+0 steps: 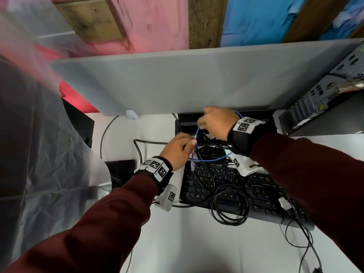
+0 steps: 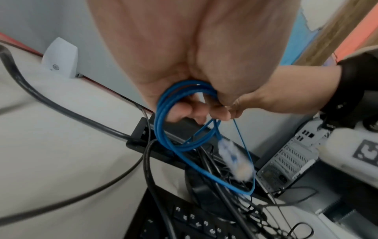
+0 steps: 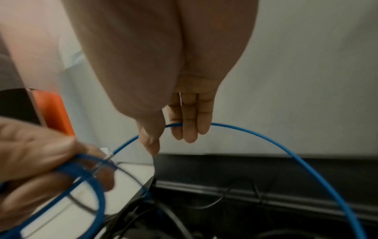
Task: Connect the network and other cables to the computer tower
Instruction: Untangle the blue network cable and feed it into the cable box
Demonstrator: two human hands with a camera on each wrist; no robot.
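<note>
A blue network cable (image 1: 208,160) hangs between both hands above the back of the keyboard. My left hand (image 1: 189,144) grips its coiled loops (image 2: 163,129), fingers curled through them. A clear plug (image 2: 233,160) dangles blurred below that coil. My right hand (image 1: 202,123) is just behind, pinching a single strand (image 3: 266,137) between thumb and fingers (image 3: 190,129). That strand arcs away to the right. The computer tower (image 1: 323,99) lies at the far right with its rear ports (image 2: 286,160) facing the hands.
A black keyboard (image 1: 256,194) lies under a tangle of black cables (image 1: 230,205). A grey partition (image 1: 177,79) closes the desk's back edge, with a black cable trough (image 1: 189,121) at its foot. Clear plastic sheeting (image 1: 39,134) hangs at the left. The white desk (image 1: 197,243) fronts the keyboard.
</note>
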